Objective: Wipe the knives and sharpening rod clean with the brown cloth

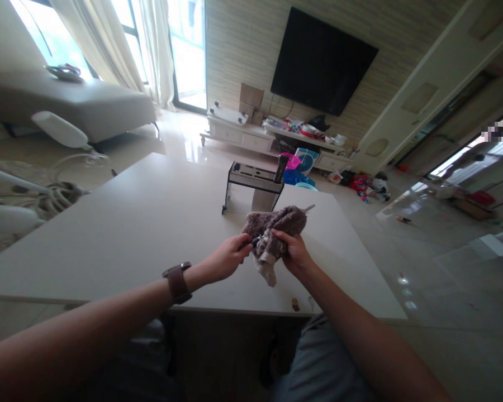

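A pale tabletop [151,240] — toward its far edge stands a slotted rack [255,176], and near its close edge lies a small yellow-and-black object [295,304].

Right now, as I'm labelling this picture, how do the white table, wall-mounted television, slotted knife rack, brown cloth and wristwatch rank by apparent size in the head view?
1. White table
2. Wall-mounted television
3. Slotted knife rack and brown cloth: too alike to rank
4. Wristwatch

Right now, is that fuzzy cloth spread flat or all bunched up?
Bunched up: the cloth is gathered in folds in the right hand, one end hanging loose.
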A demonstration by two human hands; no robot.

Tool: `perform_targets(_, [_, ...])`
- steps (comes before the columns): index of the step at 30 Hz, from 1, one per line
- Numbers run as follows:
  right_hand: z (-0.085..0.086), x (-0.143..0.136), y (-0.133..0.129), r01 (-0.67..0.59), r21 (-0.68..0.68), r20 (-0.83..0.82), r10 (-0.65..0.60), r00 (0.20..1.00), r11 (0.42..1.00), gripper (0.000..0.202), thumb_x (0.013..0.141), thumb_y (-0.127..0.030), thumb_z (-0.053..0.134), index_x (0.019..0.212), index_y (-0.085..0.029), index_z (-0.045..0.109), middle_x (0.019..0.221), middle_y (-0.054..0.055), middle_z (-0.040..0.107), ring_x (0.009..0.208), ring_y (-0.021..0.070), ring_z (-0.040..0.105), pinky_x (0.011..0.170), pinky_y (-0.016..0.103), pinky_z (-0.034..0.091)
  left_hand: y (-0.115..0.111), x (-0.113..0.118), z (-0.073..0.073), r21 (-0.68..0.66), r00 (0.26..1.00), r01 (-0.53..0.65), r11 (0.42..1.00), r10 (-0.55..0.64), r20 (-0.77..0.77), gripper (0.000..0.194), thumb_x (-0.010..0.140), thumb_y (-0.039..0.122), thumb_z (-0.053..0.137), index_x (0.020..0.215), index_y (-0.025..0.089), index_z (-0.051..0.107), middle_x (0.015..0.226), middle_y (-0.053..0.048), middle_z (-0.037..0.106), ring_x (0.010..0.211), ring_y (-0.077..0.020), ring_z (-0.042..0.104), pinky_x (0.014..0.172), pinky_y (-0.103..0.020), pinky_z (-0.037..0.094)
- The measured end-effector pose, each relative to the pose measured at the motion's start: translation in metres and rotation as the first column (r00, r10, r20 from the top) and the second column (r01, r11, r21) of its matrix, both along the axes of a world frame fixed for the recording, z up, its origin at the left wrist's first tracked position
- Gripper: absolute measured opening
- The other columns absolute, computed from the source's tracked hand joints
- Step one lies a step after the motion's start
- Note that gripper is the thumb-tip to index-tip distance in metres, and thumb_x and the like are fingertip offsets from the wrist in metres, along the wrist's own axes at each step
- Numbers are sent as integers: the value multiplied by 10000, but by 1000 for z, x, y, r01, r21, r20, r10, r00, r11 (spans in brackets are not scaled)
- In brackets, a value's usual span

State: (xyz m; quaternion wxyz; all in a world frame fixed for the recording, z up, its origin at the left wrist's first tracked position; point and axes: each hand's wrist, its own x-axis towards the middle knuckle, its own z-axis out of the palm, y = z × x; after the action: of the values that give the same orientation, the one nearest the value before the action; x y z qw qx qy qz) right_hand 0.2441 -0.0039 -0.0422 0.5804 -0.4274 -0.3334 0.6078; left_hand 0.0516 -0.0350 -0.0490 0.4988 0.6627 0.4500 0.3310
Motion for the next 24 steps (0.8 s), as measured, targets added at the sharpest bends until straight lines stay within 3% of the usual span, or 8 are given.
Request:
perform_targets(8, [0, -1, -1, 50, 23, 37, -51, 998, 998, 348, 544, -152, 875, 868, -157, 748, 842, 15, 781, 731, 176, 700, 739, 315, 582, -1, 1, -1, 2, 1000, 12, 1000, -12, 5, 213, 919, 378, 473, 814, 193, 492, 626, 36, 490, 544, -118, 458, 505, -240, 371])
perform_targets(24, [-3, 1, 1, 31, 17, 35, -32, 999, 999, 344, 563, -169, 868, 880, -160, 735, 861, 19, 785, 741, 177, 708, 742, 311, 584, -1, 1, -1, -5, 1000, 11, 1000, -11, -8, 226, 919, 390, 477, 815, 191, 504, 609, 32, 496, 537, -125, 468, 501, -244, 381])
